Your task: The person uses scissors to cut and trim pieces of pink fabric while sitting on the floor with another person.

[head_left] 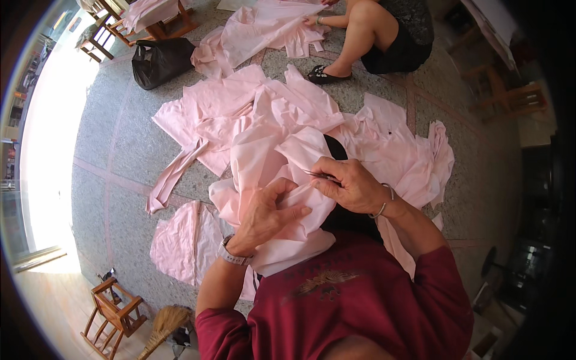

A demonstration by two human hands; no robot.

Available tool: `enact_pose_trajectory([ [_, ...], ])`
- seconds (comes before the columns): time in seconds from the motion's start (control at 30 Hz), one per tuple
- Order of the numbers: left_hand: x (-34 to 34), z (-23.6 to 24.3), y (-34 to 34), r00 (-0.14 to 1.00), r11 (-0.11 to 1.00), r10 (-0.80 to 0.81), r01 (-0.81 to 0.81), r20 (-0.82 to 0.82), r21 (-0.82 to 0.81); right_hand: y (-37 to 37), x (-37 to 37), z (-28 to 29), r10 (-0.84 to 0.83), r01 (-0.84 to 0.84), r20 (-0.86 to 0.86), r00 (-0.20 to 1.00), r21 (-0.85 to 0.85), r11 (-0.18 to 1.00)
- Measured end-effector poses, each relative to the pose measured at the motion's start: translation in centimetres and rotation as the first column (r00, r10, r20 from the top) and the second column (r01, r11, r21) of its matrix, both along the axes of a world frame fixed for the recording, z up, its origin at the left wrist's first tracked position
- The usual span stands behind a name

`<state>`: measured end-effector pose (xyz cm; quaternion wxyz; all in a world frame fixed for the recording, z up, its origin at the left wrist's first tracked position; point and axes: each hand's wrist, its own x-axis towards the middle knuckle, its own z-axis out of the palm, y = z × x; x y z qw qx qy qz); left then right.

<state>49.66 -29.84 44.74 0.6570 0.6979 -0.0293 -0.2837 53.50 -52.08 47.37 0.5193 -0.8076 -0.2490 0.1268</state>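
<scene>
A pink garment (258, 153) lies bunched over my lap. My left hand (271, 213) holds a fold of it, thumb and fingers curled into the cloth. Dark, slim thread snips (317, 174) stick out between the thumb and fingers of my right hand (345, 185). Their tips point left, close over the raised cloth between my two hands. The grip end of the snips is hidden in my palm, so I cannot tell whether the blades touch the fabric.
More pink garments (396, 144) spread over the grey floor (132, 144) ahead. Another person (384, 36) crouches at the far right, one hand on pink cloth. A black bag (159, 63) stands far left. Near left are a small wooden chair (114, 309) and a straw broom (166, 327).
</scene>
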Motion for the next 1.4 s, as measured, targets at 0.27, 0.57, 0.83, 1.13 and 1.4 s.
enact_pose_trajectory([
  [0.27,-1.3,-0.8,-0.6,0.931,0.906,0.214,-0.302,-0.294,-0.296,0.3,-0.2,-0.3,0.037,-0.032,0.255,0.966,-0.025,0.999],
  [0.57,-1.1,-1.9,0.7,0.867,0.862,0.234,-0.394,-0.44,-0.318,1.0,-4.5,-1.6,0.386,-0.247,0.422,0.82,-0.348,0.904],
  [0.83,-2.4,-1.2,-0.1,0.723,0.819,0.269,-0.519,-0.636,-0.243,-0.9,-3.7,-0.8,0.292,-0.293,-0.043,0.955,-0.003,0.956],
  [1.13,-3.1,-0.8,-0.1,0.716,0.743,0.251,-0.574,-0.652,-0.344,1.7,-4.7,0.8,-0.013,0.001,-0.589,0.808,-0.021,1.0],
  [1.4,-3.4,-1.8,0.0,0.723,0.716,0.259,-0.589,-0.641,-0.375,1.8,-4.6,0.5,0.003,-0.018,-0.544,0.839,-0.023,1.0],
])
